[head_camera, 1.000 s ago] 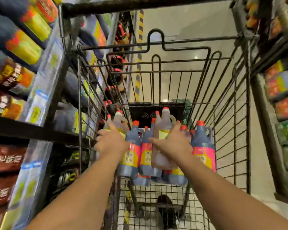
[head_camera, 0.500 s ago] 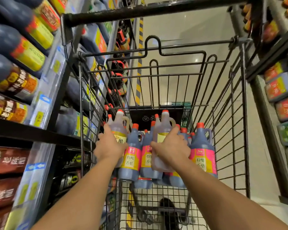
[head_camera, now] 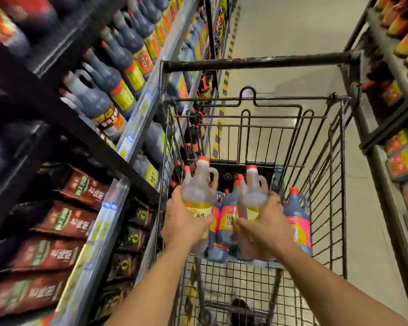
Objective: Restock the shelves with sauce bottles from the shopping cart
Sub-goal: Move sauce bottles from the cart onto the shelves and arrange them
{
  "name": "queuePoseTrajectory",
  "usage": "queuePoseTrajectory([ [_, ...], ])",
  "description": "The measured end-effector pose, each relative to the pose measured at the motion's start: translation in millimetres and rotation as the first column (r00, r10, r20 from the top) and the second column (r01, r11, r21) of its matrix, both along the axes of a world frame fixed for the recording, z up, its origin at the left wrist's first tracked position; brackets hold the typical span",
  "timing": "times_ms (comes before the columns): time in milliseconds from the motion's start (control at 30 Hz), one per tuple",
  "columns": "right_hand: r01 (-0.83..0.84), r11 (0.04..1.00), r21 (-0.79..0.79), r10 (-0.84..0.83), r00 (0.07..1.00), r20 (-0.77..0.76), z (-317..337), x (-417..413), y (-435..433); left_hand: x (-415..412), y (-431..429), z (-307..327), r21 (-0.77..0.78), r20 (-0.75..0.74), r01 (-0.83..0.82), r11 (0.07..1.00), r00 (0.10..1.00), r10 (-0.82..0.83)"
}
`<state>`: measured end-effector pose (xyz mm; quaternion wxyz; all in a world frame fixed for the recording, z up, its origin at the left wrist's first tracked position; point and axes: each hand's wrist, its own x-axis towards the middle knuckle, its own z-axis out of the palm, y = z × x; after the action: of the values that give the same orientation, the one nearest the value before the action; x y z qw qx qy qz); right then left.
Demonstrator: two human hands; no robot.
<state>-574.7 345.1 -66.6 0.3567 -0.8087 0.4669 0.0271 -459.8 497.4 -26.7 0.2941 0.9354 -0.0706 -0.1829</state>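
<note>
Head view. Left grip (head_camera: 186,223): wrapped round the body of a pale sauce bottle (head_camera: 199,189), upright, red cap on top, near the left wall of the shopping cart (head_camera: 327,161). Right grip (head_camera: 266,225): wrapped round a second pale bottle (head_camera: 253,191), likewise upright. Between and beside these, inside the cart: pink-labelled dark bottles (head_camera: 298,220). Left of the cart: shelves (head_camera: 137,128) stocked with yellow-labelled bottles (head_camera: 108,90).

A supermarket aisle: tall black metal shelves (head_camera: 57,114) on both sides carry tight rows of identical dark sauce bottles with yellow labels (head_camera: 118,88) and red-brown foil pouches (head_camera: 64,220). Pale price-tag strips (head_camera: 137,128) line the shelf edges. A black wire shopping cart (head_camera: 257,63) holds red-capped plastic jug bottles (head_camera: 297,217).
</note>
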Motion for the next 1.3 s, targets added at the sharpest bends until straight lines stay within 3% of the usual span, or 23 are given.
queuePoseTrajectory([
  [400, -0.076, 0.994, -0.082, 0.101, 0.924, 0.369, 135.1, -56.5, 87.2, -89.5, 113.3, 126.1, -0.368, 0.138, -0.078, 0.927, 0.981, 0.137],
  [567, -0.132, 0.977, -0.165, 0.201, 0.82, 0.536, 191.1, -75.1, 135.3, -126.9, 179.0, 172.5, -0.479, 0.22, -0.088, 0.873, 0.951, 0.216],
  [833, -0.318, 0.91, -0.266, 0.414, 0.678, 0.608, 257.7, -89.3, 234.3, -185.6, 286.0, 238.3, -0.653, 0.317, -0.083, 0.753, 0.873, 0.371],
  [1300, -0.624, 0.709, -0.329, 0.609, 0.306, 0.732, 315.1, -105.4, 417.9, -256.6, 459.1, 266.1, -0.723, 0.407, -0.236, 0.65, 0.615, 0.676],
])
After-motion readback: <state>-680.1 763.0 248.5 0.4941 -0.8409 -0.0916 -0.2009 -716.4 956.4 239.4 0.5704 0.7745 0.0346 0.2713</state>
